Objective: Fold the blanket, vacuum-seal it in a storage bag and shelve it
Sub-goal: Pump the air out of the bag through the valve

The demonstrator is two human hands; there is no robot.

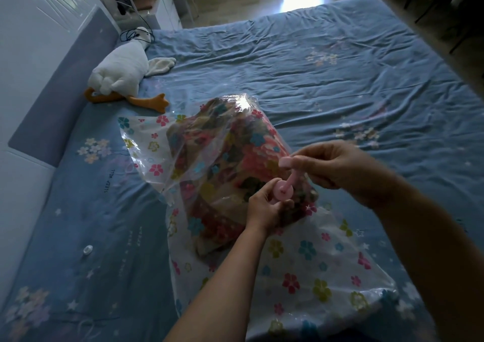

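A folded floral blanket (225, 163) sits inside a clear storage bag (309, 265) printed with coloured flowers, lying on the bed in the middle of the view. A round pink valve (283, 191) sits on the bag's near side. My left hand (264, 205) grips the valve's base from below. My right hand (337, 163) pinches the pink valve cap (286, 162), which is lifted off and joined to the valve by a thin pink strap.
The blue bed sheet (327, 79) with small flower prints spreads all around. A white plush goose (123, 72) with orange feet lies at the upper left beside the padded headboard (52, 100). A small clear round piece (87, 249) lies on the sheet at left.
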